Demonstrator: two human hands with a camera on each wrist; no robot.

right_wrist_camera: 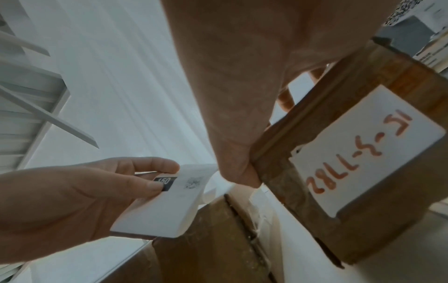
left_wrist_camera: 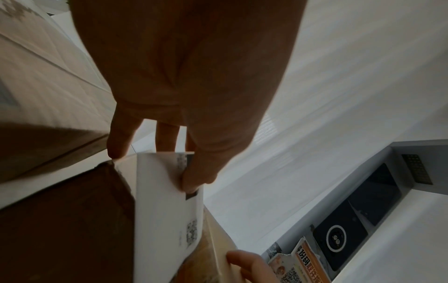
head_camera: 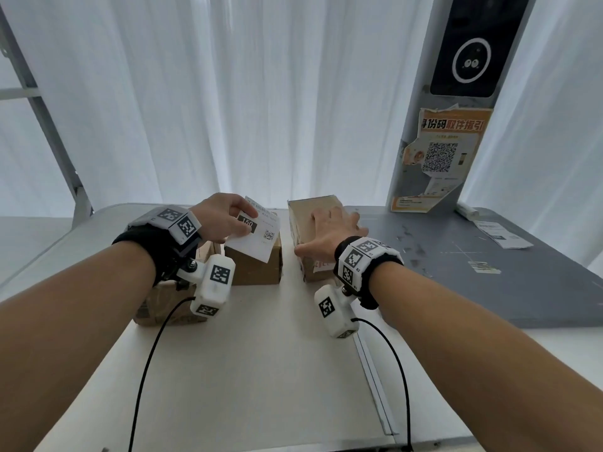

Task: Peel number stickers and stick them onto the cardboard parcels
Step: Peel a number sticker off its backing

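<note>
My left hand (head_camera: pixel 228 220) pinches a white sticker sheet (head_camera: pixel 261 243) between thumb and fingers; the sheet carries a black "150" label (head_camera: pixel 247 223) and a small QR code. It hangs tilted over the middle cardboard parcel (head_camera: pixel 257 269). My right hand (head_camera: pixel 329 230) lies over the top of the right parcel (head_camera: pixel 301 216), thumb on its near side, fingers curled past the far edge. In the right wrist view that parcel (right_wrist_camera: pixel 315 220) shows a white label (right_wrist_camera: pixel 363 153) with red handwriting. A third parcel (head_camera: pixel 160 305) sits under my left wrist.
The parcels stand on a white table (head_camera: pixel 244 370). A grey mat (head_camera: pixel 473 272) with sticker scraps and a paper slip (head_camera: pixel 504 234) lies to the right. Behind it stands a post with an orange poster (head_camera: pixel 440 158). White curtains hang at the back.
</note>
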